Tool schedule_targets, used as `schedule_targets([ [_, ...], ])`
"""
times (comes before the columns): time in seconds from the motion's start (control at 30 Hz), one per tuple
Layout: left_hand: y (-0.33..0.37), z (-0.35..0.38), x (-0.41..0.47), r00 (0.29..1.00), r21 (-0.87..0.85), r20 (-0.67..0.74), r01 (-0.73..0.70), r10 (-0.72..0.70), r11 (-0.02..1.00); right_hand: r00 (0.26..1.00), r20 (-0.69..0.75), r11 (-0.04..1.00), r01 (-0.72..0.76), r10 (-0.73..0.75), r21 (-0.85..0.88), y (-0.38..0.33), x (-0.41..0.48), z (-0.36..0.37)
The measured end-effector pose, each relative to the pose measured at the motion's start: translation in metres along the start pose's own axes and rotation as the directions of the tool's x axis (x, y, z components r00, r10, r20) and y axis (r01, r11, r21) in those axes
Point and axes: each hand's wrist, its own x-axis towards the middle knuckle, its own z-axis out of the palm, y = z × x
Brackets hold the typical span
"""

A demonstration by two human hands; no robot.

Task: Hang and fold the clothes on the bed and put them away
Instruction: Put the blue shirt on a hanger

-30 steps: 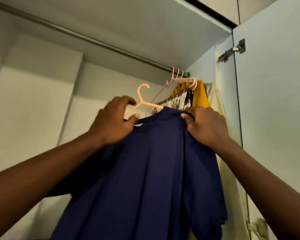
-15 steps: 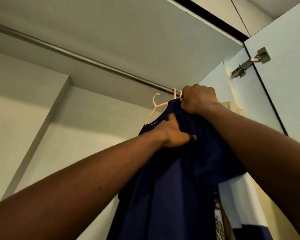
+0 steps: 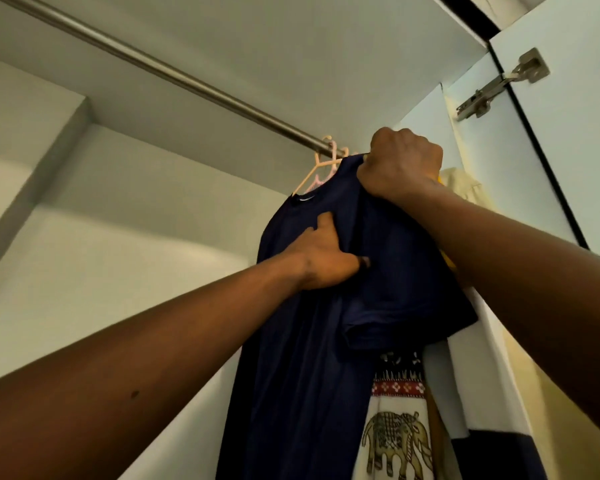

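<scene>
1. Two-handed, held the navy shirt [image 3: 302, 358] high at centre right of the frame, apparently to settle it on the rail. Reached in with both forearms from the lower corners, stretched long and upward.
2. Pinched a fold of the shirt's chest with the left hand [image 3: 321, 259] at mid-frame, thumb straight up on the cloth and fingers curled into it. Probably steadied the hanging body that way.
3. Clamped the right hand [image 3: 400, 164] as a tight fist on the shirt's shoulder, higher and right of centre, likely bearing the weight. Could not tell whether the hanger's arm lay inside that fist.
4. Left the peach hanger [image 3: 312, 174] poking out of the collar, hook seemingly over the steel rail [image 3: 174, 76] beside other hooks.
5. Pressed close to an elephant-print garment [image 3: 395, 438] at lower right, below the door hinge [image 3: 499, 88] at upper right.
</scene>
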Motion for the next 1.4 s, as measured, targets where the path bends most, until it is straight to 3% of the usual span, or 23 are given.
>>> schedule_targets([
  [0.17,-0.017,0.005,-0.029,0.999,-0.024,0.043,0.016,-0.015,1.0,0.999,-0.017,0.999,0.034,-0.034,0.016,0.016,-0.024,-0.005],
  [0.3,-0.023,-0.012,-0.048,0.998,-0.095,-0.057,-0.036,0.031,0.995,0.997,-0.026,0.997,0.072,-0.072,0.019,0.03,-0.054,-0.023],
  [0.47,-0.022,-0.03,-0.092,0.954,0.122,-0.169,-0.228,0.247,0.966,0.978,0.02,0.977,0.209,-0.208,-0.039,0.045,-0.111,-0.061],
  [0.63,-0.01,-0.04,-0.152,0.906,0.162,-0.102,-0.392,0.411,0.905,0.938,0.177,0.936,0.324,-0.299,-0.136,0.049,-0.182,-0.108],
  [0.77,0.007,-0.03,-0.215,0.889,0.04,-0.056,-0.453,0.455,0.89,0.896,0.332,0.919,0.361,-0.294,-0.159,0.052,-0.249,-0.149],
  [0.87,0.026,-0.011,-0.267,0.913,-0.212,-0.042,-0.406,0.407,0.889,0.884,0.418,0.957,0.273,-0.21,-0.097,0.059,-0.302,-0.187],
  [0.93,0.045,0.006,-0.306,0.943,-0.406,-0.015,-0.31,0.333,0.86,0.872,0.478,0.991,0.131,-0.106,-0.019,0.067,-0.341,-0.22],
  [1.07,0.089,0.042,-0.39,0.953,-0.599,0.116,-0.157,0.279,0.785,0.84,0.533,0.987,-0.154,0.101,0.055,0.087,-0.427,-0.29],
  [1.27,0.159,0.103,-0.532,0.855,-0.804,0.36,0.082,0.372,0.589,0.681,0.59,0.876,-0.473,0.435,-0.099,0.122,-0.587,-0.402],
  [1.4,0.211,0.151,-0.627,0.722,-0.806,0.517,0.229,0.46,0.546,0.485,0.563,0.696,-0.675,0.669,-0.245,0.139,-0.691,-0.478],
])
